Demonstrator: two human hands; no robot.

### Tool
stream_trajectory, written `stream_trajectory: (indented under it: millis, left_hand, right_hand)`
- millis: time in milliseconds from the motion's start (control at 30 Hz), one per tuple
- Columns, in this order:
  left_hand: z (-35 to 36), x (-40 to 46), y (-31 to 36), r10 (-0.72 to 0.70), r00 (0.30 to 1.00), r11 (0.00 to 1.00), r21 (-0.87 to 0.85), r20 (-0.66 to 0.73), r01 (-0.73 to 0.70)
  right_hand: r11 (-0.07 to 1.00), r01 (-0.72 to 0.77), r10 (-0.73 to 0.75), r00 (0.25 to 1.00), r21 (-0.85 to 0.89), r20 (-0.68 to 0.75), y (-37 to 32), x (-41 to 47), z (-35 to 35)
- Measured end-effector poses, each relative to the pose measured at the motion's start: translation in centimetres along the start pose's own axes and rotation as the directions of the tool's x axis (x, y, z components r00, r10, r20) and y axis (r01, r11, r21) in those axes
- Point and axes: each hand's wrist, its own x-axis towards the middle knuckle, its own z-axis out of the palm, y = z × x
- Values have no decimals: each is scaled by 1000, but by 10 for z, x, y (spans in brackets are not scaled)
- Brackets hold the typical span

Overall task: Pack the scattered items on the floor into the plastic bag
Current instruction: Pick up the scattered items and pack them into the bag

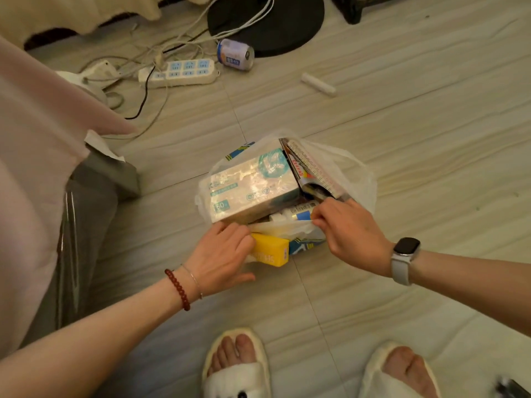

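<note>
Left hand (222,254): fingers closed on yellow box (271,253) at plastic bag (356,173) rim.
Right hand (349,231): pinching bag's near edge.
Floor: can (235,54), white tube (318,84).

The person had bare arms. The left hand (221,259) had a dark red bead bracelet (177,289) and a thin silver chain (192,280) just behind it. The right hand (349,234) had a white-strapped watch (403,259) behind it. Both feet wore white open-toe slippers (237,369).
</note>
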Motion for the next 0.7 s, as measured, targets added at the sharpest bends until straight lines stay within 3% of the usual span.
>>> stream_trajectory:
  millis: [167,300,433,600,700]
  left_hand:
    - [17,-10,-7,-54,992,999,-2,-112,54]
    - [4,0,-15,-13,965,998,-61,-264,-3]
    - [-23,18,-26,-218,925,960,-237,-311,147]
    - [-42,25,-45,-518,766,808,-513,-382,291]
    - [-59,35,-49,-580,686,742,-632,-440,222]
  right_hand:
    - [996,69,-69,998,-52,14,2,-7,1]
    - [963,250,-237,963,-101,125,7,-18,7]
    - [891,421,-394,903,-167,172,11,-28,8]
    - [904,423,-423,906,-64,11,3,-3,-14]
    - [874,486,-484,871,-3,-82,-12,6,-22]
